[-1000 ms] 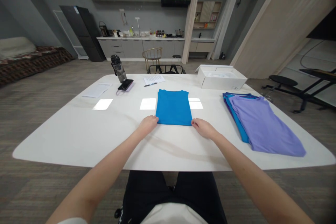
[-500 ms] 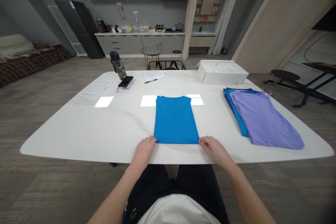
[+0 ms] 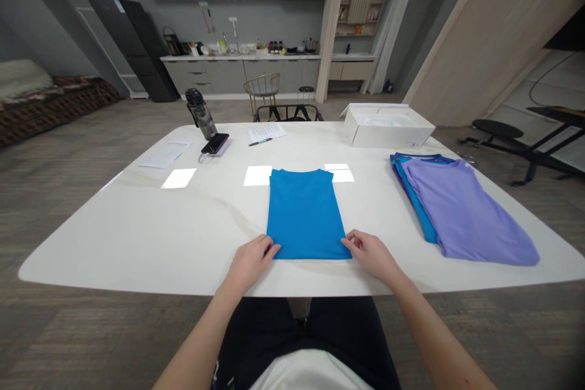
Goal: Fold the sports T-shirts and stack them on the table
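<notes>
A blue T-shirt (image 3: 304, 213) lies flat, folded into a neat near-rectangle on the white table, its neckline facing away from me. At its left edge, just above the lower corner, my left hand (image 3: 250, 259) is closed, thumb over the cloth and fingers at the side. My right hand (image 3: 372, 256) pinches the right edge near the other lower corner with thumb and forefinger. Off to the right rests a pile of clothes with a lilac garment (image 3: 470, 210) on top and a blue garment (image 3: 418, 210) showing beneath it.
On the white table (image 3: 150, 237) stand an open white box (image 3: 388, 131) at the back right and a dark water bottle (image 3: 201, 114) at the back left. Near the bottle lie a phone (image 3: 215, 144), a pen (image 3: 260, 142), a printed sheet (image 3: 269, 131) and another paper (image 3: 165, 155).
Both hands have shifted a little up the shirt's sides from its lower corners, and my left thumb now reaches over the cloth. The shirt stays flat; the view has moved slightly.
</notes>
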A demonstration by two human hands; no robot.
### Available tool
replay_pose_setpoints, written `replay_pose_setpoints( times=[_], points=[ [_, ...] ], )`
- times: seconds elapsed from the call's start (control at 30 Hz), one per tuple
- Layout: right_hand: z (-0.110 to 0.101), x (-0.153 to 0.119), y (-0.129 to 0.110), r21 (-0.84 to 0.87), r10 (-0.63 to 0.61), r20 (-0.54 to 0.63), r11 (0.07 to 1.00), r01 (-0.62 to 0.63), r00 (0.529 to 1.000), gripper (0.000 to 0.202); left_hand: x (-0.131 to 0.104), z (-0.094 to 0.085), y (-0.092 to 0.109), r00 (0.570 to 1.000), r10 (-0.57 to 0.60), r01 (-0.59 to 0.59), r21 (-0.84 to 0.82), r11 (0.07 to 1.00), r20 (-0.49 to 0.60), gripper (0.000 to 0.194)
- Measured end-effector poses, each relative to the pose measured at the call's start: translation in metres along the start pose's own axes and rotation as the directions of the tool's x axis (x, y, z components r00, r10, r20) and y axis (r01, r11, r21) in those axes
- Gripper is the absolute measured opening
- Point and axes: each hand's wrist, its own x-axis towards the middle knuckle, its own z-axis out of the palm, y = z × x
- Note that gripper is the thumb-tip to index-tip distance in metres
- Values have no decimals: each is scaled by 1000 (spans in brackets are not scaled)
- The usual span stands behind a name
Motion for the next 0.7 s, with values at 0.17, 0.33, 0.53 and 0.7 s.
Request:
replay_pose_setpoints(
  times=[0.17, 0.33, 0.53, 0.7],
  points=[
    [0, 65, 8, -41, -1, -112, 999, -4, 994, 34, 57, -18, -12, 999, -37, 36, -21, 999, -33, 28],
    [-5, 157, 13, -108, 77, -189, 989, -98, 979, 51, 142, -30, -24, 987, -100, 112, 92, 989, -127, 27],
    [-13, 232, 0, -232, 124, -116, 961, -148, 985, 64, 230, -28, -39, 989, -128, 144, 302, 943, -71, 37],
    [-16, 263, -8, -332, 117, -65, 934, -132, 991, 55, 272, -28, -42, 969, -240, 208, 334, 919, 56, 46]
  ],
)
